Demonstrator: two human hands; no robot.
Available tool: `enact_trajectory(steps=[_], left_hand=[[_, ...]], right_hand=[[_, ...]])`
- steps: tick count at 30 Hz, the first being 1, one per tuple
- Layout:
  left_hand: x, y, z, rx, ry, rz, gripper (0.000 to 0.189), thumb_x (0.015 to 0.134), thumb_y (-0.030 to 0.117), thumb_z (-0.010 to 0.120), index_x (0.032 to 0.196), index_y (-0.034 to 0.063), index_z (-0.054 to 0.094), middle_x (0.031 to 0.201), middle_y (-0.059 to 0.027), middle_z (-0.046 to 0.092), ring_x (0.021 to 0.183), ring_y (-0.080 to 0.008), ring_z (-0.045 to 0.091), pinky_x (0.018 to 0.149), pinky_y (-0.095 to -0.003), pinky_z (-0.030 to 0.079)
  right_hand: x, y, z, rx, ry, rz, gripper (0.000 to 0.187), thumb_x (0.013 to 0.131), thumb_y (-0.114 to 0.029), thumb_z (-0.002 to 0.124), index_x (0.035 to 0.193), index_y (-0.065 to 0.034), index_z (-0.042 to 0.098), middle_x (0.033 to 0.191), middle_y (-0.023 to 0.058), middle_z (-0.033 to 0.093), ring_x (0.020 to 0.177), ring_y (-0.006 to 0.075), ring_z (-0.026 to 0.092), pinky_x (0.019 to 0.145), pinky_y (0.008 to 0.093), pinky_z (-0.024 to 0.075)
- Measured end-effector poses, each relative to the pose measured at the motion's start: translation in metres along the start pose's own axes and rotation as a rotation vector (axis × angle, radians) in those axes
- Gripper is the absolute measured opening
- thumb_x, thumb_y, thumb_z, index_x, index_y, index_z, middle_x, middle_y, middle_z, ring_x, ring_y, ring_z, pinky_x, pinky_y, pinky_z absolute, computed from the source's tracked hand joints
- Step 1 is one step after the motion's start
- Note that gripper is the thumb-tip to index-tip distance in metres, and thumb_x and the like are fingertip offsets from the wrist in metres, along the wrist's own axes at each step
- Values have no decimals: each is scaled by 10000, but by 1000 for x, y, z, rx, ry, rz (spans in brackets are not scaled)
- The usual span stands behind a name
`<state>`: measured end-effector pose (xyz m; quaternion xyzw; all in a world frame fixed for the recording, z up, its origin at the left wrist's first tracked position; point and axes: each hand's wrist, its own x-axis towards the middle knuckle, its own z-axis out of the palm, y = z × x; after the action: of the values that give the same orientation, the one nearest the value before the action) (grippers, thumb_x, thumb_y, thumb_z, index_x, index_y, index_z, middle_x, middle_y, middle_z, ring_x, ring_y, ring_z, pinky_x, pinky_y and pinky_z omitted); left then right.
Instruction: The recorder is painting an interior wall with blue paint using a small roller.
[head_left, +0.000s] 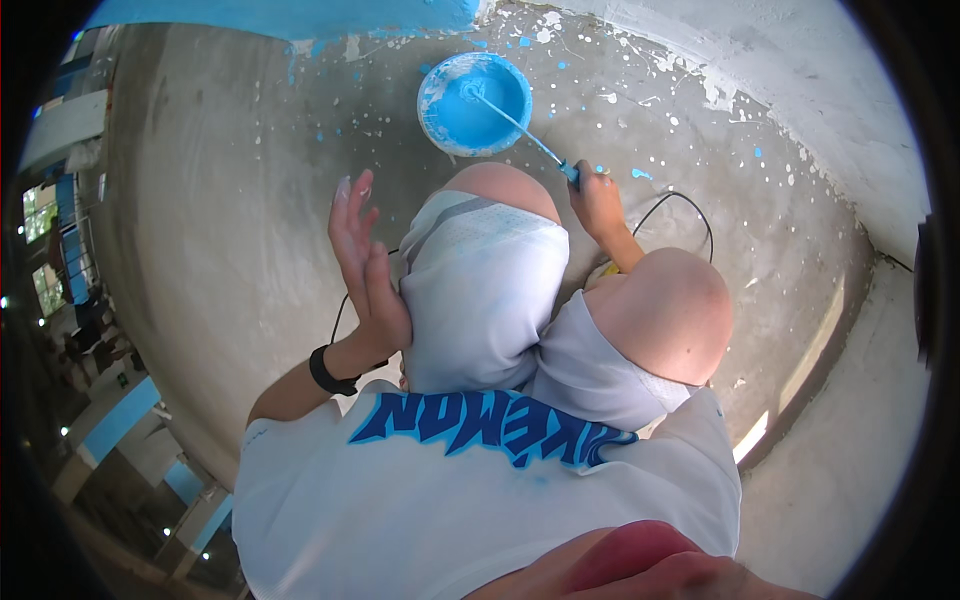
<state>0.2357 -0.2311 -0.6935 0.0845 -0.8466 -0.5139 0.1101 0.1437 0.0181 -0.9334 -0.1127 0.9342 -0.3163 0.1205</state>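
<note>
My right hand (598, 201) grips the blue handle of a long paint tool (523, 132), probably a roller or mixing rod. Its thin, paint-smeared shaft slants down into a round bucket (429, 120) of light-blue paint (457, 116), and the tool's head is coated and partly sunk there. White and blue smears cover the bucket's inner wall. To the left of my knees, my left hand (361, 259) is raised with its fingers up and holds nothing. Pale paint marks its fingertips, and its heel is against or very near my shorts. A black band is around that wrist.
Grey concrete floor (247, 225) spreads around me, spattered with white and blue paint. A blue-painted wall surface (300, 15) borders it at the top; a white wall (817, 82) rises at the right. A thin black cable (694, 206) loops by my right knee.
</note>
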Motion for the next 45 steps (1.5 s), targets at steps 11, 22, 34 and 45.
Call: enact_trajectory(steps=[11, 22, 34, 45], left_hand=[[2, 0, -1, 5, -36, 10, 602, 976, 285, 301, 1507, 45, 153, 1524, -212, 310, 1415, -309, 290, 1128, -477, 217], [1, -3, 0, -21, -5, -22, 618, 977, 314, 305, 1512, 50, 145, 1529, -202, 304, 1417, -308, 283, 1129, -480, 208], [4, -3, -2, 9, -25, -14, 607, 985, 318, 300, 1506, 42, 154, 1525, -206, 308, 1413, -310, 293, 1128, -486, 220], [4, 5, 0, 6, -24, -43, 607, 980, 317, 311, 1501, 42, 162, 1518, -216, 313, 1410, -309, 295, 1126, -483, 220]], right_hand=[[-5, -6, -8, -10, -121, 26, 127, 877, -156, 591, 901, -34, 569, 787, 237, 644, 769, 429, 631, 704, 517, 497], [1, -30, -19, 63, -59, 34, 174, 868, -200, 628, 890, -29, 603, 746, 222, 644, 754, 421, 630, 690, 500, 504], [3, -10, -10, -17, -25, 53, 193, 841, -238, 662, 851, -48, 630, 744, 200, 653, 743, 403, 637, 684, 490, 514], [-8, -4, -18, -2, 9, 31, 176, 855, -244, 653, 857, -69, 630, 737, 190, 653, 720, 402, 637, 664, 496, 507]])
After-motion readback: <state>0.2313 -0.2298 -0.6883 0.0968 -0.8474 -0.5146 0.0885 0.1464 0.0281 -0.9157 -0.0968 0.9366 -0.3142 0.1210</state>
